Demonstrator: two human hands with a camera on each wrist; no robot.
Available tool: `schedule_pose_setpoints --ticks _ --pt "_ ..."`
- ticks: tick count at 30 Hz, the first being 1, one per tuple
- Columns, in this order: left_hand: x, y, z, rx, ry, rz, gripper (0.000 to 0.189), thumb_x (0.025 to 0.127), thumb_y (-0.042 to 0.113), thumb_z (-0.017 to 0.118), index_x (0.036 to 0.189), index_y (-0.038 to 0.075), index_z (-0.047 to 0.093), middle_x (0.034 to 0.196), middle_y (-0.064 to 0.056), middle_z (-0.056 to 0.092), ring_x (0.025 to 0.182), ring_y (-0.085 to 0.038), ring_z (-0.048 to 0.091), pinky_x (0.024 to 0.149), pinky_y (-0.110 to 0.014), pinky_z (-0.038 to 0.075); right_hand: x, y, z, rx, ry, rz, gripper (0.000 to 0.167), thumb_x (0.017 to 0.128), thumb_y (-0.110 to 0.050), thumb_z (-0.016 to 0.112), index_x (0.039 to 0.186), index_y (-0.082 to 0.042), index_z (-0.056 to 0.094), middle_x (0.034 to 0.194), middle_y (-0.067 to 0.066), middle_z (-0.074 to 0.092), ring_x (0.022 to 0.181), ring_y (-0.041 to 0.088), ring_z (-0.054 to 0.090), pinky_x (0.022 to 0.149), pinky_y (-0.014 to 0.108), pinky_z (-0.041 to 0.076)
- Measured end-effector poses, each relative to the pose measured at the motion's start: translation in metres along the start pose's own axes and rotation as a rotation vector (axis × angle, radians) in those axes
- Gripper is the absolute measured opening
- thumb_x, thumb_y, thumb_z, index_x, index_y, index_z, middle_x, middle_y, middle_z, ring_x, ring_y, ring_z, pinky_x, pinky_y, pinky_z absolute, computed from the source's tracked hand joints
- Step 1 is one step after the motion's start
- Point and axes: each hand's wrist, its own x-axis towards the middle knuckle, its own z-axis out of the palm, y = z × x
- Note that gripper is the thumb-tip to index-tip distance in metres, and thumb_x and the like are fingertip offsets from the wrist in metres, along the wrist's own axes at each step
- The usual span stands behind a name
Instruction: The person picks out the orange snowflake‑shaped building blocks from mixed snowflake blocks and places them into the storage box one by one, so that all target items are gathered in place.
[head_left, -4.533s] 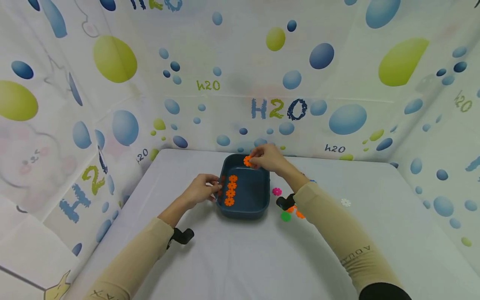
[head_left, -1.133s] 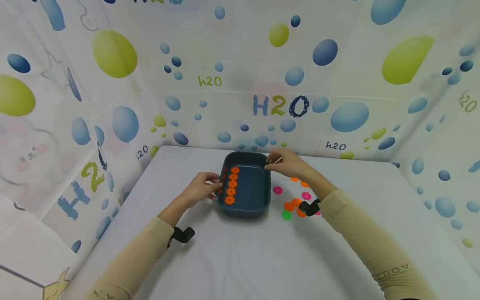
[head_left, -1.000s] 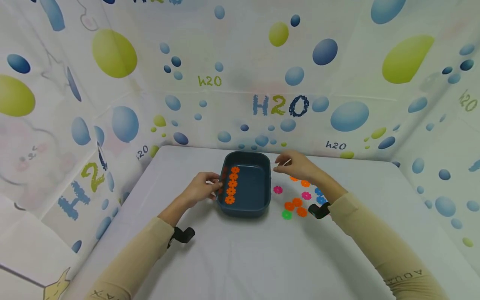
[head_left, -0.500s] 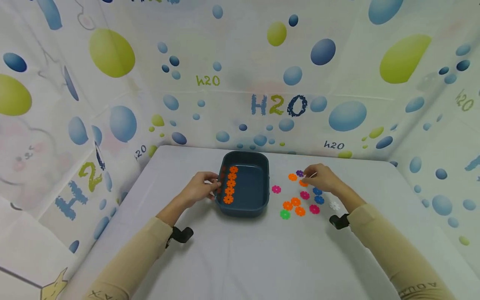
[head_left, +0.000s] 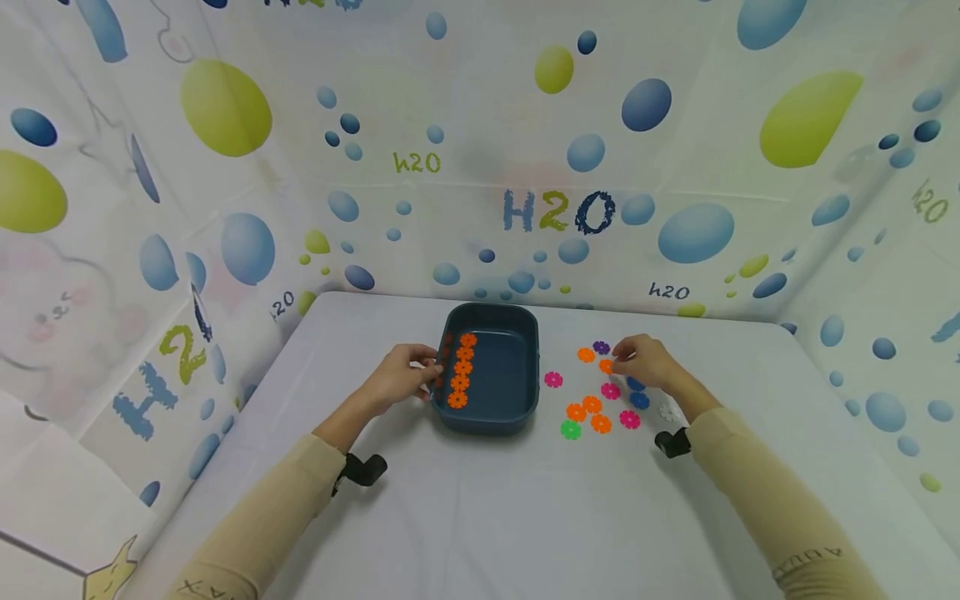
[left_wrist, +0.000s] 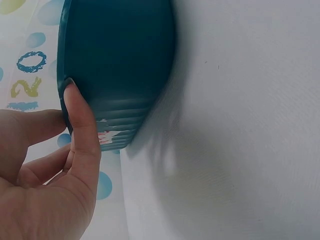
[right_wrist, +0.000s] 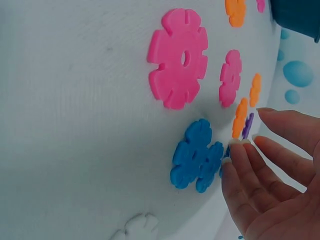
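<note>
My left hand (head_left: 397,372) pinches the left rim of a dark blue-green plastic bin (head_left: 487,426); the left wrist view shows fingers on both sides of its rim (left_wrist: 62,45). Along the bin's left side inside lies a row of several orange flower-shaped plastic pieces (head_left: 462,367). Over the loose pieces on the right, my right hand (head_left: 647,362) is beside an orange flower piece (head_left: 606,367). Its fingers are apart in the right wrist view, with nothing between them. A purple flower piece (head_left: 602,347) and blue flower pieces (right_wrist: 194,154) lie close by.
Right of the bin, a white-covered table (head_left: 480,517) bears pink (head_left: 553,380), orange (head_left: 577,412), green (head_left: 571,430) and white (head_left: 670,412) flower pieces. A patterned curtain (head_left: 465,100) rises behind the table.
The orange row in the bin has grown by one piece since the first frame. My right hand has left the bin and moved right to the loose pieces. The left hand stays.
</note>
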Motion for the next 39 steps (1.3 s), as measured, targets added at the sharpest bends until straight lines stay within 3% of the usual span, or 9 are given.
schedule_pose_setpoints --ticks 13,24,31,39 --pt "0.0 0.0 0.002 0.014 0.012 -0.007 0.042 0.103 0.005 0.06 0.139 -0.013 0.049 0.108 -0.017 0.057 0.087 -0.021 0.063 0.067 -0.032 0.063 0.012 0.001 0.01 -0.04 0.01 -0.007 0.032 0.095 -0.01 0.069 0.122 0.007 0.065 0.118 0.023 0.063 0.104 0.036 0.057 0.097 0.049 0.056" --pt "-0.001 0.004 0.003 0.015 0.02 -0.026 0.041 0.102 0.005 0.06 0.138 -0.012 0.051 0.109 -0.017 0.057 0.086 -0.021 0.062 0.066 -0.032 0.063 0.012 -0.001 0.009 -0.051 0.0 0.015 0.024 0.095 -0.013 0.07 0.111 0.004 0.066 0.105 0.018 0.063 0.094 0.031 0.057 0.088 0.042 0.058" --pt "-0.002 0.006 0.003 0.025 0.02 -0.025 0.042 0.103 0.004 0.06 0.139 -0.013 0.05 0.108 -0.017 0.057 0.086 -0.022 0.062 0.067 -0.032 0.063 0.014 0.001 0.008 -0.062 0.008 -0.004 0.033 0.096 -0.015 0.07 0.122 0.005 0.064 0.111 0.02 0.062 0.099 0.033 0.057 0.093 0.045 0.056" --pt "-0.002 0.004 0.002 0.018 0.012 -0.018 0.039 0.103 0.004 0.059 0.138 -0.013 0.05 0.106 -0.016 0.056 0.086 -0.021 0.062 0.067 -0.033 0.063 0.018 0.004 0.009 -0.066 -0.007 -0.012 0.029 0.097 -0.014 0.069 0.118 0.006 0.064 0.11 0.019 0.063 0.098 0.032 0.057 0.095 0.047 0.056"
